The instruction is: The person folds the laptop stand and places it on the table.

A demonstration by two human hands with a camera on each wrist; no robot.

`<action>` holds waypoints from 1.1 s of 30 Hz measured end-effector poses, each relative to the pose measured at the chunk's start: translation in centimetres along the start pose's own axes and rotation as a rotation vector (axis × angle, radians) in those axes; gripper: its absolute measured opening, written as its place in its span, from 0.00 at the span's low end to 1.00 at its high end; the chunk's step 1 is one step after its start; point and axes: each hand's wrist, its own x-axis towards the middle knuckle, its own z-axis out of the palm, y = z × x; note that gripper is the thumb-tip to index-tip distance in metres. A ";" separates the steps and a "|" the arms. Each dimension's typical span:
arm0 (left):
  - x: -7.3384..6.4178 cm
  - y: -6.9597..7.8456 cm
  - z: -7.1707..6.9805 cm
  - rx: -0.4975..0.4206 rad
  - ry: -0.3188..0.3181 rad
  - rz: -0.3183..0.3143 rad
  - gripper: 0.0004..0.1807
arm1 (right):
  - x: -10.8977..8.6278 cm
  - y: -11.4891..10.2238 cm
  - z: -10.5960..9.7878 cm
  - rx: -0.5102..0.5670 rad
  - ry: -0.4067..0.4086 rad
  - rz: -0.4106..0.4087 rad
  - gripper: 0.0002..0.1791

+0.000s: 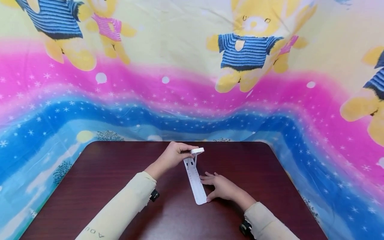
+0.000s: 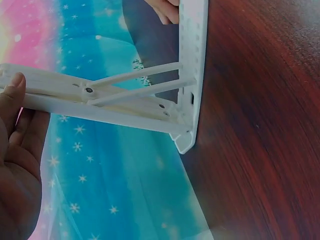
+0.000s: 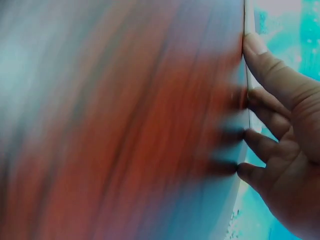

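One white stand (image 1: 196, 186) sits inside table (image 1: 114, 180) edges, left hand (image 1: 171, 156) pinching its top, right hand (image 1: 223, 187) spread, perhaps touching.

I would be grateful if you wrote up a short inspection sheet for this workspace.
Surface: dark reddish-brown wood-grain table.
Job's things: white, plastic-looking folding stand; long, slotted base on the table, hinged upper arm raised, two thin struts between them.
Clutter: nothing seen.
Left hand: grips the upper arm's raised end.
Right hand: fingers spread beside the base, thumb at its near corner.
Cables: nothing seen.
Surroundings: fabric printed with yellow bears and white snowflakes, behind the table and at both sides; small black devices at both cream sleeves.
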 end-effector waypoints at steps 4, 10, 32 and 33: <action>0.3 -0.1 0.3 -0.011 0.012 0.011 0.19 | 0.7 -0.4 0.3 -0.031 0.033 -0.008 0.45; 0.2 -0.3 0.6 -0.042 0.041 -0.016 0.19 | 1.4 -0.6 0.7 -0.063 0.071 0.026 0.46; -0.6 -1.3 0.8 -0.147 0.122 -0.108 0.17 | 3.3 0.2 -0.2 0.014 0.046 0.059 0.39; -0.6 -1.4 0.8 -0.144 0.127 -0.115 0.17 | 3.2 0.3 -0.3 0.025 0.043 0.059 0.38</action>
